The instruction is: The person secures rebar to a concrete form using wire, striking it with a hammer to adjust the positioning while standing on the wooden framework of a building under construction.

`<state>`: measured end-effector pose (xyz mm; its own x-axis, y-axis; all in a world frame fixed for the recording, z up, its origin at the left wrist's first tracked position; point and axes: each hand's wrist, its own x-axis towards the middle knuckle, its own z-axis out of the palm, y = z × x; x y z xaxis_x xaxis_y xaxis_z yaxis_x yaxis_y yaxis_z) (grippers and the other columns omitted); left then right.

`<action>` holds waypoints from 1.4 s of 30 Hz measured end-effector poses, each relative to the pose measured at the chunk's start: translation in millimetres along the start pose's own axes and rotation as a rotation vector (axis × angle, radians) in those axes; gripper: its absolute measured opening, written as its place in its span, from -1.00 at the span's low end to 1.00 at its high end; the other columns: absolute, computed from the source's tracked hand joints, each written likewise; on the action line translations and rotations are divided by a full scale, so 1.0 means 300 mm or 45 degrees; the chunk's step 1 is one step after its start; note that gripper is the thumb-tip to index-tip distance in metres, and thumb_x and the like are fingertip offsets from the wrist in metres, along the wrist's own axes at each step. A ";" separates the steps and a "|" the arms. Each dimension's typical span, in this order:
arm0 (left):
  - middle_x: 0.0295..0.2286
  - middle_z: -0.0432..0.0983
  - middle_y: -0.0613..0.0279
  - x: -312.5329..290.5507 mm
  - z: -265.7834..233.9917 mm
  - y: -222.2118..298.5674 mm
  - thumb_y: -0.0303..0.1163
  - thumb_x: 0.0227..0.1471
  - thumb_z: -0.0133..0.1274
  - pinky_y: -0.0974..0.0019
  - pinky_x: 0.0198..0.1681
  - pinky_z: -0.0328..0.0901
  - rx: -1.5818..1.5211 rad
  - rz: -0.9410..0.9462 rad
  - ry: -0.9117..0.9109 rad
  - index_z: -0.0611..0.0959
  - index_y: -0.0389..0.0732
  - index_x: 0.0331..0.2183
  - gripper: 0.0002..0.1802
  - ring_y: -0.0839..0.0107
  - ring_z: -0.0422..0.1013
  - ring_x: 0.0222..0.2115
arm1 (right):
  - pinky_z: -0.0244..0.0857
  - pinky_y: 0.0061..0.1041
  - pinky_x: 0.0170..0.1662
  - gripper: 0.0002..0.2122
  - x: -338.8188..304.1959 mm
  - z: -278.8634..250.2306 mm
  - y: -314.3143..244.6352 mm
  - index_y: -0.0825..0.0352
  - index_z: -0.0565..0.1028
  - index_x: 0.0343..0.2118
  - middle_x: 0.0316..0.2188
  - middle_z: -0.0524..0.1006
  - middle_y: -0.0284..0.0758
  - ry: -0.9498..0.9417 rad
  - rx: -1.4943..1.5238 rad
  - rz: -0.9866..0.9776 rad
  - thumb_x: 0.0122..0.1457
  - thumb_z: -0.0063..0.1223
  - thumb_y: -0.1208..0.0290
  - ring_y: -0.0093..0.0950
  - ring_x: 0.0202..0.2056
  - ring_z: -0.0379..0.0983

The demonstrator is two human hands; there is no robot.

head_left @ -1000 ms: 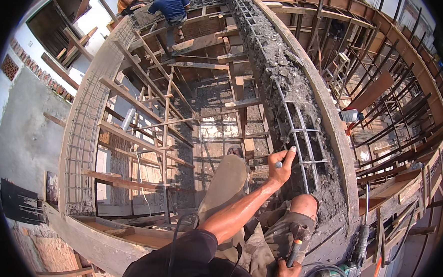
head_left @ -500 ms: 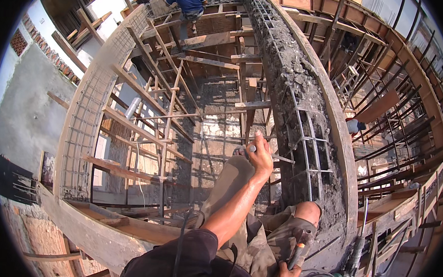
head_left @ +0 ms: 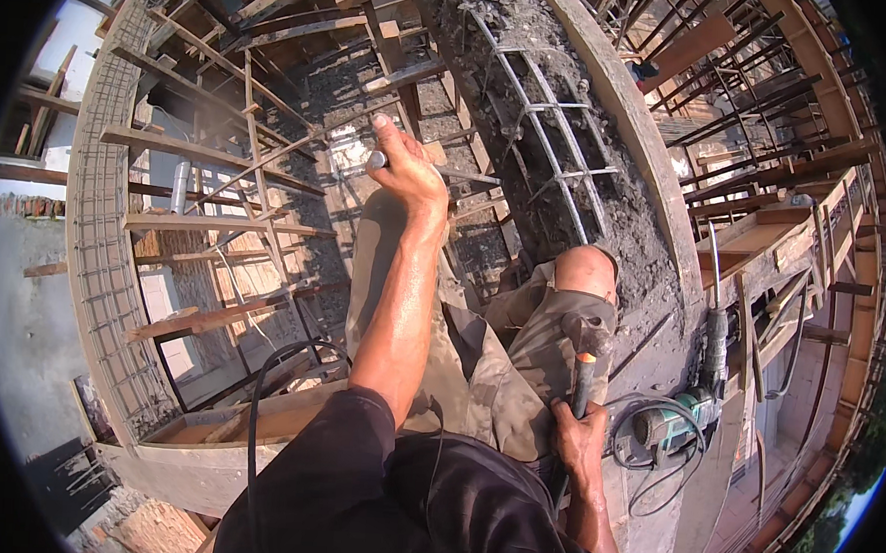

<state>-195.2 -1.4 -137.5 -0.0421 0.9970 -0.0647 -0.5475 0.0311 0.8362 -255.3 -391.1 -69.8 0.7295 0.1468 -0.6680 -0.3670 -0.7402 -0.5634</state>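
Note:
My left hand (head_left: 413, 173) is closed around a metal chisel (head_left: 473, 177), held out over my bent leg. The chisel's blunt round end sticks out on the left of the fist, and its shaft points right, toward the side of the broken concrete beam (head_left: 651, 227); I cannot tell whether the tip touches it. Low on the right, my right hand (head_left: 579, 442) grips the handle of a hammer (head_left: 587, 336), whose head is up beside my bare knee. Bare steel reinforcing bars (head_left: 547, 107) show in the chipped-out top of the beam.
A green demolition hammer (head_left: 671, 421) with a long bit and a looped black cable lies right of my right hand. Timber props (head_left: 205, 142) cross the deep drop at left. A rebar mesh strip (head_left: 106, 209) runs along the left wall, and formwork (head_left: 756, 233) stands at right.
The view has swung, so the beam and props sit farther left and higher. My left hand still holds the chisel; my right hand and the hammer show more fully.

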 end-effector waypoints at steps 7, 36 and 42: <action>-0.77 0.09 0.47 -0.026 0.053 -0.120 0.11 0.29 0.03 0.33 -0.65 0.01 0.010 0.005 -0.080 0.25 -0.07 -0.71 -0.32 0.57 0.02 -0.75 | 0.09 -0.46 -0.64 -0.68 0.011 0.010 0.017 0.39 0.42 -0.66 -0.76 0.35 -0.45 -0.008 0.016 -0.020 0.13 0.18 0.33 -0.62 -0.72 0.22; -0.75 0.20 0.39 0.024 0.075 -0.250 -0.08 0.29 0.09 0.25 -0.66 0.07 0.024 0.025 -0.204 0.32 -0.12 -0.69 -0.41 0.48 0.14 -0.76 | 0.08 -0.41 -0.57 -0.65 -0.009 0.016 -0.012 0.42 0.42 -0.65 -0.75 0.30 -0.47 0.039 -0.103 -0.046 0.13 0.17 0.26 -0.65 -0.63 0.18; -0.76 0.17 0.39 0.035 0.120 -0.268 -0.04 0.28 0.09 0.23 -0.65 0.10 -0.060 0.056 -0.176 0.31 -0.10 -0.68 -0.40 0.49 0.07 -0.76 | 0.08 -0.42 -0.57 -0.65 -0.006 0.013 -0.025 0.41 0.41 -0.65 -0.74 0.31 -0.48 0.032 -0.113 -0.052 0.13 0.17 0.26 -0.66 -0.63 0.18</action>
<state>-121.6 9.0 -185.9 0.0472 0.9977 0.0496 -0.5863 -0.0126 0.8100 -256.3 -383.2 -66.2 0.7574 0.1625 -0.6324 -0.2848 -0.7894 -0.5439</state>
